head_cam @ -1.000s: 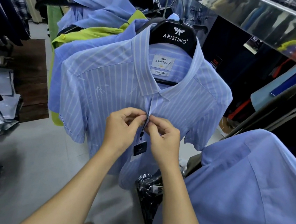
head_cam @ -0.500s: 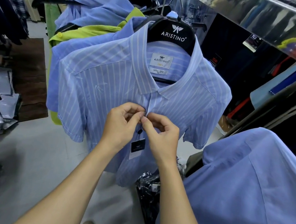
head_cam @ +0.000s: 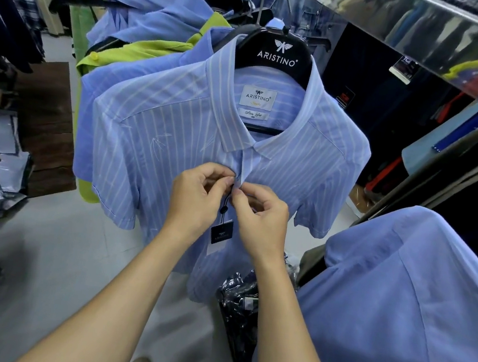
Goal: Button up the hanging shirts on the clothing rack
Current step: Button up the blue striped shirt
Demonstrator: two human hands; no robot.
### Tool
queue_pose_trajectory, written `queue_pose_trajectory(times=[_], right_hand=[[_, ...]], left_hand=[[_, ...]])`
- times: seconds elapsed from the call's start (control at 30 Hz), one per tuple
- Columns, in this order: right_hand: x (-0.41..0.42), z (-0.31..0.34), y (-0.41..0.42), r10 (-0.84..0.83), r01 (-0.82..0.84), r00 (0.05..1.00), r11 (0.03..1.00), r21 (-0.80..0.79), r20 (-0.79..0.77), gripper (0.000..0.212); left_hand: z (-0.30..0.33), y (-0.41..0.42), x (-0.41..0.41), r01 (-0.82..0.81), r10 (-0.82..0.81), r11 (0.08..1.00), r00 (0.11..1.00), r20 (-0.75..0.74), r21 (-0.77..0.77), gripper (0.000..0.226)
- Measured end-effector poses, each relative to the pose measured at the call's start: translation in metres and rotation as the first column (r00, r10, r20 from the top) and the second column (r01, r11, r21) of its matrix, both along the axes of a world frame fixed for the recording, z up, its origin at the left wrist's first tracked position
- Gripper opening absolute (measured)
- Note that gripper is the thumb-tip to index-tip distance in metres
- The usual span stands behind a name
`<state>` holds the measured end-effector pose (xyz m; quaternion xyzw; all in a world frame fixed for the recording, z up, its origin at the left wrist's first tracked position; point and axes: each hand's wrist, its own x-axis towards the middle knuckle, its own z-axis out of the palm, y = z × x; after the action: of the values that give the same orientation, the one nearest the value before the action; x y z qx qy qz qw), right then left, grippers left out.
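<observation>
A light-blue striped short-sleeved shirt (head_cam: 156,154) hangs on a black hanger (head_cam: 278,55) straight ahead, collar closed at the top. My left hand (head_cam: 195,202) pinches the left edge of the shirt's front placket just below the collar. My right hand (head_cam: 260,217) pinches the right edge at the same spot, fingertips almost touching the left ones. A black price tag (head_cam: 221,232) dangles on a string between my wrists. The button itself is hidden by my fingers.
More blue shirts and a lime-green one (head_cam: 145,50) hang behind on the rack. A plain blue shirt (head_cam: 403,308) hangs close at the right. A shiny metal rail (head_cam: 434,27) crosses the upper right. Black plastic-wrapped bundles (head_cam: 239,308) lie on the grey floor below.
Both hands have moved slightly up the placket toward the collar and stay pinched together on it. The view has shifted a little closer to the shirt.
</observation>
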<state>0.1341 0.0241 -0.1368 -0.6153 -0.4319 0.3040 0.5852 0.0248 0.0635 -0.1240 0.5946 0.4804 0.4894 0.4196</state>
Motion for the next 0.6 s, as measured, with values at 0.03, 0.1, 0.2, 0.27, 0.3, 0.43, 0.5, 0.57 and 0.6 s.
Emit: queue_pose_trajectory(times=[0.03, 0.1, 0.2, 0.27, 0.3, 0.43, 0.5, 0.57, 0.6], right_hand=[[0.002, -0.001, 0.000, 0.024, -0.024, 1.000, 1.000, -0.006, -0.014, 0.016], [0.006, -0.003, 0.001, 0.064, -0.064, 0.998, 0.998, -0.002, -0.002, 0.018], [0.009, -0.003, 0.002, 0.029, -0.029, 1.000, 1.000, 0.004, 0.005, 0.017], [0.008, -0.003, 0.002, 0.004, -0.004, 1.000, 1.000, 0.017, -0.018, 0.018], [0.007, -0.001, 0.002, -0.004, 0.004, 1.000, 1.000, 0.025, -0.018, 0.019], [0.006, 0.002, 0.000, -0.037, 0.036, 0.999, 0.999, 0.035, 0.028, 0.017], [0.005, 0.003, -0.001, -0.028, 0.026, 0.999, 0.999, 0.044, 0.045, 0.010], [0.006, 0.003, -0.001, -0.009, 0.006, 0.997, 0.999, 0.050, 0.071, 0.006], [0.007, 0.003, -0.001, -0.004, 0.000, 0.997, 0.999, 0.051, 0.079, 0.006]], left_hand=[[0.000, 0.000, 0.000, -0.003, 0.004, 1.000, 1.000, -0.015, 0.009, 0.021], [0.001, 0.001, -0.001, -0.001, 0.001, 1.000, 1.000, -0.027, 0.011, 0.021], [0.003, -0.002, -0.001, 0.023, -0.023, 1.000, 0.998, -0.052, -0.002, 0.024], [0.003, -0.005, 0.000, 0.031, -0.032, 1.000, 0.997, -0.071, -0.004, 0.023], [0.005, -0.006, 0.000, 0.027, -0.028, 1.000, 0.997, -0.074, -0.006, 0.019], [0.014, -0.012, 0.004, 0.013, -0.015, 0.999, 0.999, -0.045, -0.038, 0.007], [0.016, -0.012, 0.005, 0.001, -0.003, 1.000, 0.997, -0.075, -0.026, 0.006], [0.015, -0.008, 0.004, -0.013, 0.014, 1.000, 0.994, -0.111, 0.003, 0.008], [0.014, -0.007, 0.004, -0.013, 0.015, 1.000, 0.992, -0.124, 0.016, 0.008]])
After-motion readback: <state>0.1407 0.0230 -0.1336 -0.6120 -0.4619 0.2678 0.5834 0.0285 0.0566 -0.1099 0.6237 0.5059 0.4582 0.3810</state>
